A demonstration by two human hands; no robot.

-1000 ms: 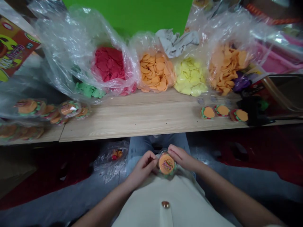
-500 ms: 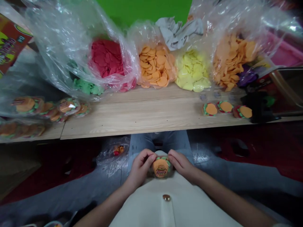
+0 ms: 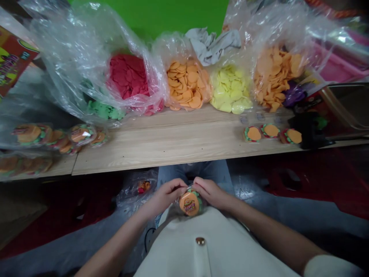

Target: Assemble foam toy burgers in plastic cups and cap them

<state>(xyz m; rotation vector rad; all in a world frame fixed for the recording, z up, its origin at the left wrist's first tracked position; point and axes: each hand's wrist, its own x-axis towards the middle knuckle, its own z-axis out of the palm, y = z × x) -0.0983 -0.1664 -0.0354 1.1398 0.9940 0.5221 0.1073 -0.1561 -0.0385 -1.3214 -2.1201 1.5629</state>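
Observation:
Over my lap, a toy burger in a clear plastic case point(image 3: 189, 204) is held between both hands; it has an orange top with a printed label and green frills. My left hand point(image 3: 170, 194) pinches its upper left edge, thumb against fingers. At the upper right edge my right hand point(image 3: 210, 192) grips the same case with fingers bent. The case's far edge is partly hidden by my fingers. On the bench point(image 3: 161, 144) beyond, uncased toy burgers point(image 3: 270, 130) stand at the right, and cased burgers point(image 3: 83, 134) are gathered at the left.
Along the back stand clear bags of red pieces point(image 3: 129, 77), orange discs point(image 3: 187, 84), yellow pieces point(image 3: 230, 90) and more orange pieces point(image 3: 276, 77). Green pieces point(image 3: 105, 110) lie at the left. A black object point(image 3: 308, 130) sits by the right burgers. A plastic bag point(image 3: 135, 188) is below the bench.
My right hand has moved left, closer to my left hand, and the cased burger has shifted slightly left and tilted. Both hands still hold it. The view has shifted slightly.

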